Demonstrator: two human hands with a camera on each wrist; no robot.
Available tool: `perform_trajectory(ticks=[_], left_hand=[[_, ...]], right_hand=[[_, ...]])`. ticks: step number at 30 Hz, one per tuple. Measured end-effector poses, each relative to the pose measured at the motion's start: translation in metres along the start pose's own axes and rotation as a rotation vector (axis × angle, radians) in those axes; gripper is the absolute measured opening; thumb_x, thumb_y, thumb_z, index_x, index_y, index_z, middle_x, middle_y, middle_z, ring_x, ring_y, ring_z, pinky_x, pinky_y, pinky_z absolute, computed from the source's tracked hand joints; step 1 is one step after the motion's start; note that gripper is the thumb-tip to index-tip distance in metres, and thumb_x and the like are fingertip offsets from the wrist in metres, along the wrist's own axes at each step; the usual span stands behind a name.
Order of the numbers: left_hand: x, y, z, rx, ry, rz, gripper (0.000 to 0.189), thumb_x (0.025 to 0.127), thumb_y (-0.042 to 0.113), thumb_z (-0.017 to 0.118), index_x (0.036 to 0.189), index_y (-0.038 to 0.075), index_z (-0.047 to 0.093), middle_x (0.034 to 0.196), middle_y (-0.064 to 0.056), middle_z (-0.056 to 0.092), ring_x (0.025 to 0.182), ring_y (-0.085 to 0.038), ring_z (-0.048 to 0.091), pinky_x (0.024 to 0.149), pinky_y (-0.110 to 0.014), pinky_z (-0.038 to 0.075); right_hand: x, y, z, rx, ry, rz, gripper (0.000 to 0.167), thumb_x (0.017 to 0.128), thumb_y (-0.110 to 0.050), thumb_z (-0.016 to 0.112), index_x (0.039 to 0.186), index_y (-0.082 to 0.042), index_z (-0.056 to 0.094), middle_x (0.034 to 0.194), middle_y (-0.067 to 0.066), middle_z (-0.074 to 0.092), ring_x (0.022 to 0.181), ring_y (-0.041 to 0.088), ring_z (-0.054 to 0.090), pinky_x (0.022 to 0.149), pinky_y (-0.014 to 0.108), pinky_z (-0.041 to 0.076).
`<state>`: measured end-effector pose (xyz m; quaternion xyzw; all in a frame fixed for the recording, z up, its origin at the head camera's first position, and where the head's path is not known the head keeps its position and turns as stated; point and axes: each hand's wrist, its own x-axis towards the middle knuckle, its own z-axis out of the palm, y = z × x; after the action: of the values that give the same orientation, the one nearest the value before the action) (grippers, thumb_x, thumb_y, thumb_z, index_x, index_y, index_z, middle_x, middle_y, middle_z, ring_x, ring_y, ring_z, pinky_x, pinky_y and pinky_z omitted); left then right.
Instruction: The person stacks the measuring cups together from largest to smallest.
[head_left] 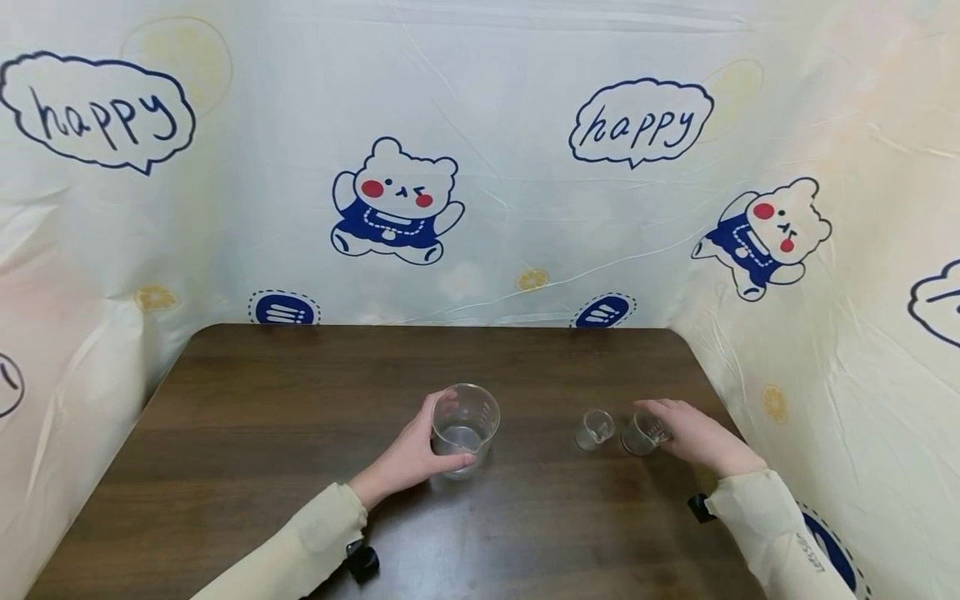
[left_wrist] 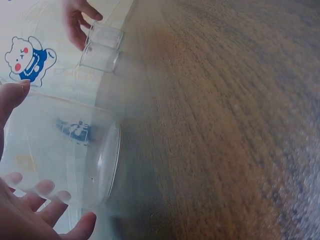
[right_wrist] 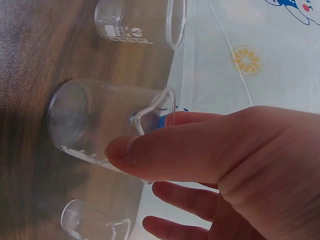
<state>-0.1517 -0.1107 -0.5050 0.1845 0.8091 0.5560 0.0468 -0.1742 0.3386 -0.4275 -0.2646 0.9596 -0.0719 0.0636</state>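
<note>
My left hand point(head_left: 408, 454) holds a large clear glass beaker point(head_left: 483, 433) near the middle of the wooden table, thumb on the near side and fingers round the far side. In the left wrist view the fingertips point(left_wrist: 45, 187) press against the beaker's wall. At the right, my right hand point(head_left: 701, 437) pinches a medium glass beaker point(head_left: 637, 437) near its rim, with the thumb on its printed side. The remaining fingers of that hand stand apart from the glass. A small beaker point(head_left: 595, 432) with white markings stands just left of it.
In the right wrist view another little beaker point(right_wrist: 90, 220) stands at the bottom edge; the right hand seems to hide it from the head view. Printed sheets point(head_left: 510, 167) hang behind and beside the dark table point(head_left: 300, 400).
</note>
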Motion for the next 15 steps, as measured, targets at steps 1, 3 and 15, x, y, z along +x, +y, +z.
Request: perform_trajectory(ticks=[1,3,15], left_hand=[[-0.0001,0.0004,-0.0001,-0.002,-0.002,-0.002,0.100,0.077,0.029,0.094,0.154,0.010,0.034,0.150,-0.016,0.052,0.142,-0.031,0.048,0.113,-0.056,0.038],[-0.0002,0.0008,-0.0002,-0.005,-0.008,-0.005,0.100,0.077,0.029,0.094,0.154,0.010,0.033,0.151,-0.017,0.051,0.143,-0.031,0.047,0.113,-0.056,0.038],[0.0007,-0.0011,-0.0013,0.009,-0.021,-0.028,0.100,0.079,0.031,0.093,0.156,0.013,0.032,0.152,-0.015,0.050,0.143,-0.030,0.047,0.111,-0.056,0.040]], right_hand=[[0.0001,0.0006,0.0009,-0.001,0.006,-0.004,0.060,0.076,0.016,0.077,0.133,0.004,0.063,0.126,0.025,0.067,0.116,0.047,0.063,0.097,0.062,0.050],[-0.0001,0.0012,0.0023,0.003,0.012,-0.002,0.060,0.077,0.016,0.076,0.134,0.003,0.063,0.126,0.024,0.068,0.116,0.047,0.063,0.097,0.063,0.049],[0.0019,0.0019,0.0012,-0.006,-0.002,-0.005,0.056,0.079,0.013,0.080,0.131,0.003,0.064,0.123,0.020,0.070,0.112,0.042,0.066,0.096,0.058,0.053]])
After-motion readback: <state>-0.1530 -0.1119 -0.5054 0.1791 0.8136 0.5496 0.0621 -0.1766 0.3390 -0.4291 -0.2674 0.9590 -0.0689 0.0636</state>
